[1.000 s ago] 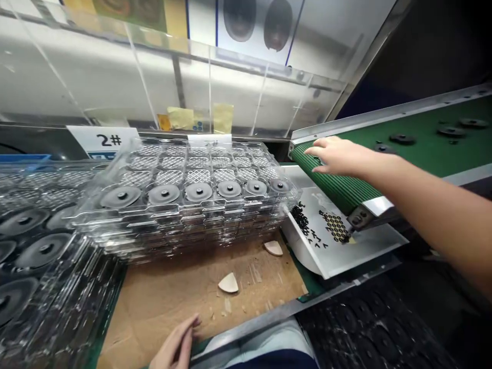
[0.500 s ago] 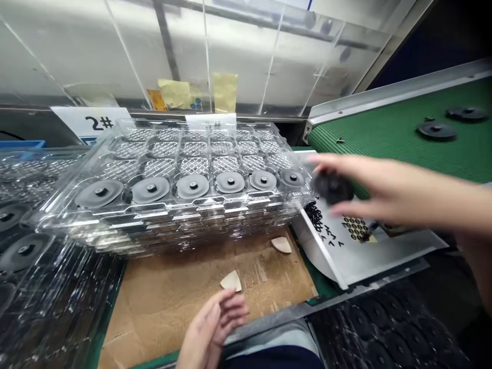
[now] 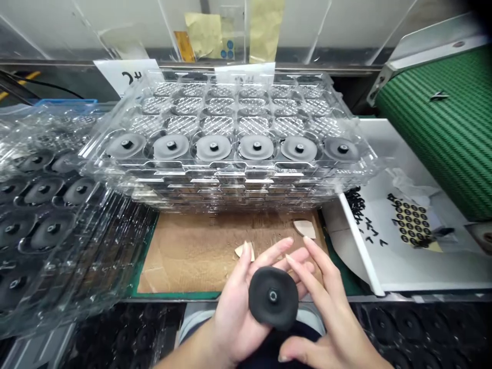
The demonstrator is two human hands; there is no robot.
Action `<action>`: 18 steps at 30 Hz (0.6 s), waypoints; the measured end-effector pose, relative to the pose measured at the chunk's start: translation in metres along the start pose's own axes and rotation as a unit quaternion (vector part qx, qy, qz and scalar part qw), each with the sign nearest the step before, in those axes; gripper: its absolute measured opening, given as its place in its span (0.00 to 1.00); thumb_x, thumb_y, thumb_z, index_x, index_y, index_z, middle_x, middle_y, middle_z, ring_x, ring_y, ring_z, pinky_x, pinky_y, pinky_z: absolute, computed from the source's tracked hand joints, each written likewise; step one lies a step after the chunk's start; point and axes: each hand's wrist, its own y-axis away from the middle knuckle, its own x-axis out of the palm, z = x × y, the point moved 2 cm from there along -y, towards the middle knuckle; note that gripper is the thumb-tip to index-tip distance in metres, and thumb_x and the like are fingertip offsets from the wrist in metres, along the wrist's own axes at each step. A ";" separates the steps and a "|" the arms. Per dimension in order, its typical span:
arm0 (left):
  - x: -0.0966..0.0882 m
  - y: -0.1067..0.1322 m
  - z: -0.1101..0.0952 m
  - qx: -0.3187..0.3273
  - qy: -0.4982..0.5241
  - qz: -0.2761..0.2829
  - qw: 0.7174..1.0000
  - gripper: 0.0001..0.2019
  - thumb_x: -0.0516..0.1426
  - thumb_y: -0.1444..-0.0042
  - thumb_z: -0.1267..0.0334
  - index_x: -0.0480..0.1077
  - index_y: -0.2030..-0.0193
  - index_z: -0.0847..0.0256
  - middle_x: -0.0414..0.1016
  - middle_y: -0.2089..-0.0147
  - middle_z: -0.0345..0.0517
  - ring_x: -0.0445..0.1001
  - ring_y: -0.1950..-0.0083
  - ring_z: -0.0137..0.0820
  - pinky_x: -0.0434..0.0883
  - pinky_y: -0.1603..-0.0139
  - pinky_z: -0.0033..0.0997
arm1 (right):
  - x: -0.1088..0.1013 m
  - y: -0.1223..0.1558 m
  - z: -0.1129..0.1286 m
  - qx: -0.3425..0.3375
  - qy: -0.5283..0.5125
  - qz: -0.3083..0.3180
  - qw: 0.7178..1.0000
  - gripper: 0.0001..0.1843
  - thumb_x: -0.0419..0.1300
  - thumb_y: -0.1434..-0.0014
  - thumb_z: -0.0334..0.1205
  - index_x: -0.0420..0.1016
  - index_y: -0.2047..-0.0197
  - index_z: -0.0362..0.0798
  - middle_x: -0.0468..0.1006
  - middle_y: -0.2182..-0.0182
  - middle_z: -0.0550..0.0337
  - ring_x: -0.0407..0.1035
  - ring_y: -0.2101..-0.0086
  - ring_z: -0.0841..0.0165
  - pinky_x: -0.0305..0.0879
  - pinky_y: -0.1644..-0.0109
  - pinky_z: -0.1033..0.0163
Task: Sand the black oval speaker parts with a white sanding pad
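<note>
A round black disc with a small raised stem at its centre lies on the upturned palm of my left hand, whose fingers reach out beneath it. My right hand is just right of the disc, with its thumb spread from its fingers. Its fingertips come close to those of my left hand; whether they touch I cannot tell. Beyond both hands stands a stack of clear plastic trays. Similar discs fill the front row of the top tray, and the rows behind hold none.
Cardboard with two pale chips lies before the stack. At right, a white tray holds small black pieces and a sheet of round stickers. A green conveyor belt runs above it. More filled trays stand at left.
My right hand has come from the right with the disc, which now rests on my left palm. My right fingers have let go of it. The view has turned right and down.
</note>
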 end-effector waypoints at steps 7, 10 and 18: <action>0.008 -0.002 0.005 0.028 -0.022 -0.068 0.997 0.27 0.40 0.36 0.49 0.72 0.48 0.64 0.75 0.44 0.53 0.69 0.41 0.39 0.57 0.36 0.40 | 0.008 0.004 0.003 0.032 0.003 -0.048 0.998 0.42 0.60 0.46 0.57 0.48 0.34 0.54 0.35 0.32 0.50 0.43 0.36 0.44 0.61 0.41 0.43; 0.010 -0.003 0.008 0.049 -0.032 -0.078 0.995 0.27 0.40 0.36 0.50 0.73 0.50 0.65 0.76 0.45 0.54 0.70 0.41 0.39 0.60 0.38 0.38 | 0.006 0.000 0.003 0.012 0.035 -0.063 0.997 0.35 0.59 0.43 0.51 0.52 0.37 0.51 0.37 0.33 0.50 0.43 0.36 0.48 0.60 0.40 0.44; -0.014 0.007 -0.003 -0.015 -0.199 -0.059 0.978 0.18 0.55 0.42 0.53 0.73 0.50 0.60 0.79 0.50 0.50 0.76 0.50 0.37 0.68 0.48 0.34 | -0.011 -0.013 0.008 -0.068 0.011 0.017 0.997 0.30 0.62 0.47 0.40 0.60 0.42 0.47 0.48 0.35 0.48 0.48 0.37 0.55 0.57 0.37 0.52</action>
